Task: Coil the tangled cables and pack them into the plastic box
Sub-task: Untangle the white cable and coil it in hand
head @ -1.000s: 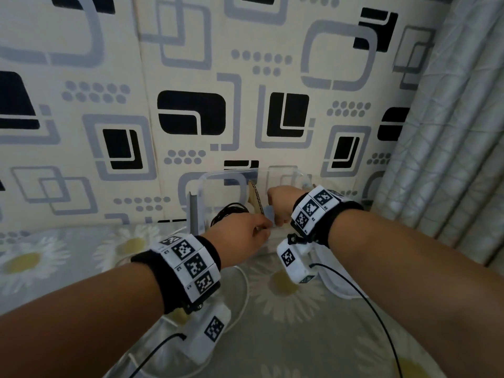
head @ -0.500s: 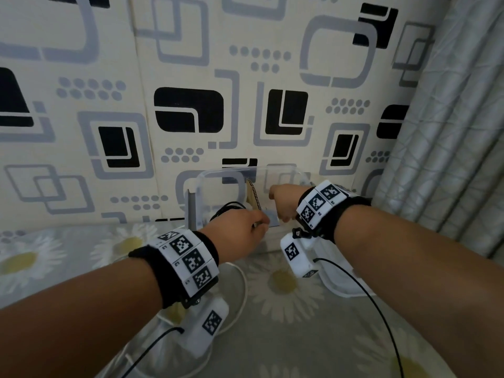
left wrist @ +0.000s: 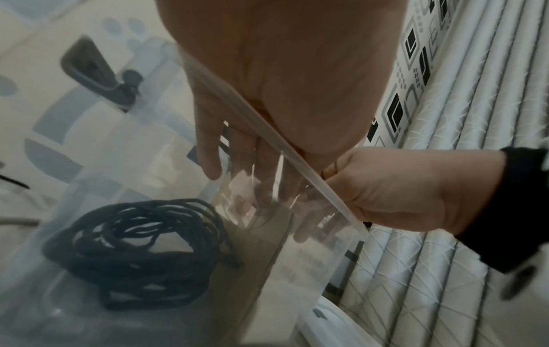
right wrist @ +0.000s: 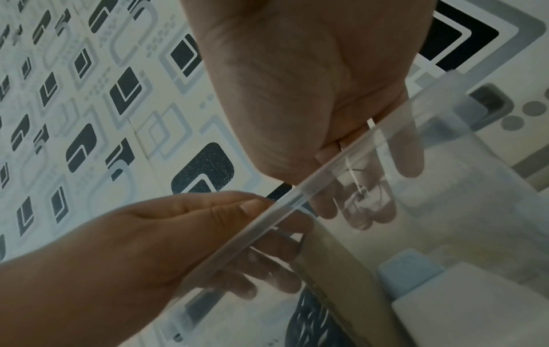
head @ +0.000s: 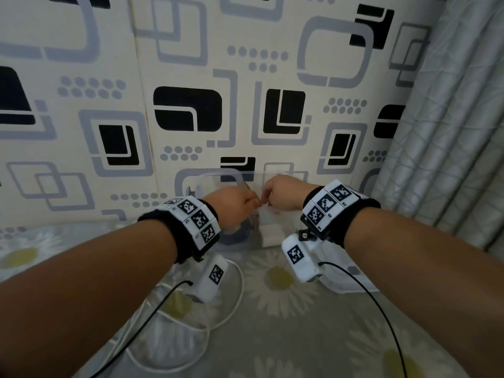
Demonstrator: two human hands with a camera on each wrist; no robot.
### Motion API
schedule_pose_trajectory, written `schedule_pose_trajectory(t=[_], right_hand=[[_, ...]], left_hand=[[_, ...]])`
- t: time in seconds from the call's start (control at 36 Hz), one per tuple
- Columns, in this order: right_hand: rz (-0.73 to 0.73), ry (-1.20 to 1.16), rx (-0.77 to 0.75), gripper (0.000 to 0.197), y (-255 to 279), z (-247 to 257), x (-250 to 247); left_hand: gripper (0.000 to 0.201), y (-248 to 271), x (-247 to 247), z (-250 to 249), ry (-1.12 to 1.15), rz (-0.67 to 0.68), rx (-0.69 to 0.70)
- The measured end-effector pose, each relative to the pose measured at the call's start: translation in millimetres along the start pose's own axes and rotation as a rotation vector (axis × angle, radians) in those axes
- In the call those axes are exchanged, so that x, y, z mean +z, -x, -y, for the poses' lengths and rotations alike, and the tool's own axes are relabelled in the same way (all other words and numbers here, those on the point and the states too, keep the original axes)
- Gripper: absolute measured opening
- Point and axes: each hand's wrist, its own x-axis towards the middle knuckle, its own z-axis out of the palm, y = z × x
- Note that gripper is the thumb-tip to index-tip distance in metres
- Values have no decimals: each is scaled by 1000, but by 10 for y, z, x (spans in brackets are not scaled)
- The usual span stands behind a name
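A clear plastic box stands against the wall. Inside it, a coiled black cable lies in the left part, beside a brown cardboard divider. A white charger block lies in the right part. My left hand grips the front rim, thumb outside and fingers inside the clear wall. My right hand grips the same rim just to the right, fingers curled down inside. The two hands nearly touch. A loose white cable lies looped on the tablecloth under my left wrist.
A white lid lies on the flowered tablecloth under my right wrist. The patterned wall is right behind the box. A grey curtain hangs at the right. Black wires run from both wrist cameras across the near table.
My left hand has risen to the box's front rim and closed in on the right hand. The cardboard divider, visible between the hands before, is now mostly hidden.
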Motion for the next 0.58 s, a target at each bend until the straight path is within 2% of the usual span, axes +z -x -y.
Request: schedule_pose_trajectory(t=[0.17, 0.42, 0.5, 0.58], right_hand=[[-69, -69, -14, 35, 76, 55, -24], [-51, 11, -62, 30, 169, 164, -20], [-123, -7, -78, 29, 207, 190, 12], [-248, -51, -139, 28, 210, 244, 50]], left_hand=[[36, 1, -61, -46, -31, 23, 7], [34, 80, -111, -9, -37, 16, -20], [31, 137, -174, 47, -31, -8, -19], [28, 247, -328, 101, -15, -93, -24]])
